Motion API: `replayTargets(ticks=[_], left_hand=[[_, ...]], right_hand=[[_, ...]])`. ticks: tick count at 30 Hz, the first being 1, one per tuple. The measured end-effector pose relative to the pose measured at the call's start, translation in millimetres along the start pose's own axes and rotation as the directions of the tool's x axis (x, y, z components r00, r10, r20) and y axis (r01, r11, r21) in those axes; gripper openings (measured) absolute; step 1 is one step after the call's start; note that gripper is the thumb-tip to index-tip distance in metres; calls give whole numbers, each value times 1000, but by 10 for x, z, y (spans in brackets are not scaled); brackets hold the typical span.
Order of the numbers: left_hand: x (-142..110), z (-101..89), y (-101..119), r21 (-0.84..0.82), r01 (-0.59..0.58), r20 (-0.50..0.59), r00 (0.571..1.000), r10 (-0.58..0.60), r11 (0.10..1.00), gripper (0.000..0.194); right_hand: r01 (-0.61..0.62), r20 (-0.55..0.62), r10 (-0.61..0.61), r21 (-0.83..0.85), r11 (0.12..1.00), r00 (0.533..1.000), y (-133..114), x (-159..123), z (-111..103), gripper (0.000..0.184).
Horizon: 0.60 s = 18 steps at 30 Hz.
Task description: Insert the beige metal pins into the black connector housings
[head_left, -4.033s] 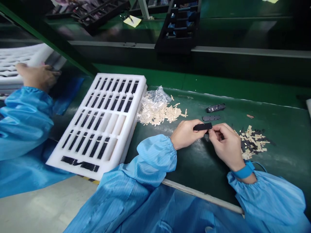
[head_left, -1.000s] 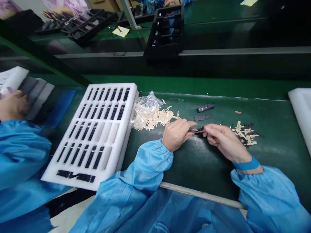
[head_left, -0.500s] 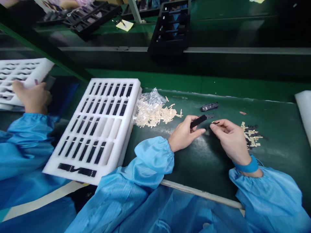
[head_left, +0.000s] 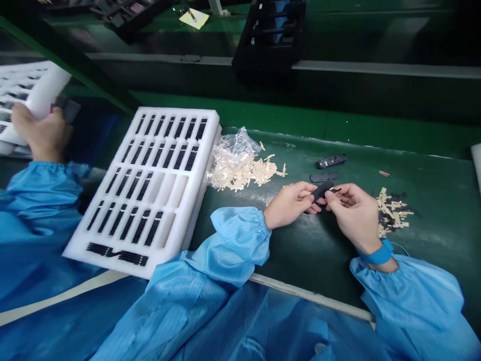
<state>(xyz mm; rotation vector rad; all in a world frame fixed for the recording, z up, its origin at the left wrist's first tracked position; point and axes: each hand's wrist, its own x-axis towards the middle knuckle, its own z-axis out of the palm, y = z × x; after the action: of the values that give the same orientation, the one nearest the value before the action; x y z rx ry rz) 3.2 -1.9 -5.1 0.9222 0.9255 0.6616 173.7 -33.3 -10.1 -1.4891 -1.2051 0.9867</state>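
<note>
My left hand (head_left: 291,204) grips a narrow black strip (head_left: 321,191) between thumb and fingers. My right hand (head_left: 353,215) pinches a thin dark piece (head_left: 335,190) right at the strip's far end, and the fingers of both hands nearly meet. Just beyond them lie two flat black parts (head_left: 330,161) on the green mat (head_left: 300,250). A heap of cream slivers (head_left: 244,170) spills from a clear plastic bag (head_left: 235,143), and a smaller cream-and-black heap (head_left: 391,213) sits right of my right hand. A blue wrist strap (head_left: 377,253) circles my right wrist.
A white foam tray (head_left: 197,195) holding rows of black strips lies left of my hands. At far left, a co-worker's hand (head_left: 41,130) holds another foam tray (head_left: 30,90). A pale metal strip (head_left: 311,296) edges the mat's front. A black rack (head_left: 268,35) stands beyond.
My hands have come together, bringing the strip and the thin piece end to end. The co-worker's hand has tilted the other foam tray upward.
</note>
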Motion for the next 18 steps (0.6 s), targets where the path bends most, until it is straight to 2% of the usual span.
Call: replayTargets(ticks=[9,18], left_hand=[[-2,-10,-38,-60,-8,13,1000,9,998,16],[-2,-8,-39,-42,-29,14,999,30,999,17]], right_hand=[[23,-9,-24,-36,999,1000,32,0,-3,22],[45,-15,-46,-31,998,999,38,-4,0,19]])
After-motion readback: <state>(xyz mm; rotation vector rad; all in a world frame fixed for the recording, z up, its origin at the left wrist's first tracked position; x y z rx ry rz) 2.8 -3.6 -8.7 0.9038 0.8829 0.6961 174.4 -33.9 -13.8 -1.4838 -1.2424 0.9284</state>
